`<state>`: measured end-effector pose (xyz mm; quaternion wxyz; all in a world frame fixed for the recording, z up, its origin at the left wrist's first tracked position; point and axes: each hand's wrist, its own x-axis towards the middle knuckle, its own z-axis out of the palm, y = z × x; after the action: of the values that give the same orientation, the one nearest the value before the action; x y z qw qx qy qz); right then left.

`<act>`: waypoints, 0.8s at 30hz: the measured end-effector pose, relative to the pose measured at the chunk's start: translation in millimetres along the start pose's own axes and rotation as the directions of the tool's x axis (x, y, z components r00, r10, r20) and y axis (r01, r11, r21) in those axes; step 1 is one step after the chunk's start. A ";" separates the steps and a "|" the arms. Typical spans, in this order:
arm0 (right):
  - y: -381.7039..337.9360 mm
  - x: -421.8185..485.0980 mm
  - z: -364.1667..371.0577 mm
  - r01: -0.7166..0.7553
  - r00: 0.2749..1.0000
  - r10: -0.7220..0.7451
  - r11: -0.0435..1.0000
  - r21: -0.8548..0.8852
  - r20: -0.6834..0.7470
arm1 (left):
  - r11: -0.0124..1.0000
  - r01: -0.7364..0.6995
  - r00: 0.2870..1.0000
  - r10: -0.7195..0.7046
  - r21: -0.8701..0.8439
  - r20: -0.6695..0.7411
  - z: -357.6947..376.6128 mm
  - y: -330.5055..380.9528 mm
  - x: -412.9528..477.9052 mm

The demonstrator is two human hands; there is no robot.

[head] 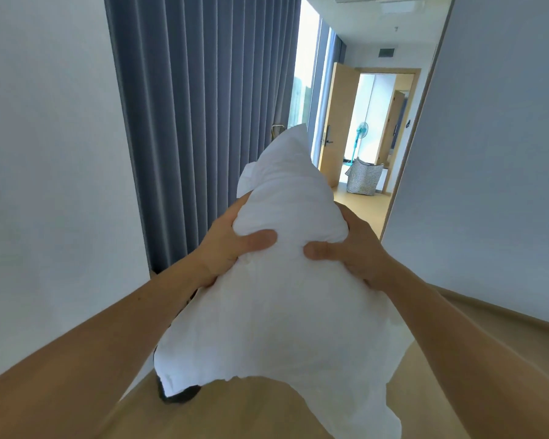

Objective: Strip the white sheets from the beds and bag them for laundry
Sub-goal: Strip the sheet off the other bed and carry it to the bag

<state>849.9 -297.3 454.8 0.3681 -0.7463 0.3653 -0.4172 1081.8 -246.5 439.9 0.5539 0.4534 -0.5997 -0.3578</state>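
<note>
At the far left a plain pale wall (45,153) is seen, and next to it a long grey-blue pleated curtain (203,106) hanging to the floor. The left hand (232,248) is closed on the left flank of a bunched bundle of white cotton sheets (286,280), the thumb pressed across its front and the fingers wrapped out of sight behind. The bundle is held up in front of the chest, between the two hands, its crumpled top rising above the grip and its loose lower edge hanging below the forearms. The right hand (352,251) is clamped on the opposite flank in the same manner, thumb forward. Further right, beyond an open pale wooden door (336,128), a grey patterned fabric laundry bag (363,180) stands upright on the floor near a teal pedestal fan (360,134). The carrying step appears to be in hand: the sheets are stripped and gathered but not yet bagged. The next move would call for the bundle to be borne through the doorway and pushed into the bag's mouth.
</note>
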 end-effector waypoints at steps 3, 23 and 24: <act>15.4 49.9 -7.7 -0.022 1.000 0.022 1.000 -0.001 -0.022 | 1.000 -0.011 1.000 0.011 0.000 0.024 -7.2 -16.1 57.3; 208.7 308.4 -193.0 -0.062 0.987 0.055 0.997 -0.045 -0.154 | 0.999 -0.034 0.987 0.034 -0.006 0.157 124.6 -129.5 424.0; 215.7 321.9 -201.0 -0.059 0.988 0.052 0.997 -0.044 -0.147 | 0.999 -0.036 0.987 0.037 -0.009 0.155 129.3 -134.5 438.9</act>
<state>743.2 -720.6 461.1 0.3337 -0.7122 0.4216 -0.4513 984.7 -713.4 446.9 0.5136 0.4113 -0.6480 -0.3837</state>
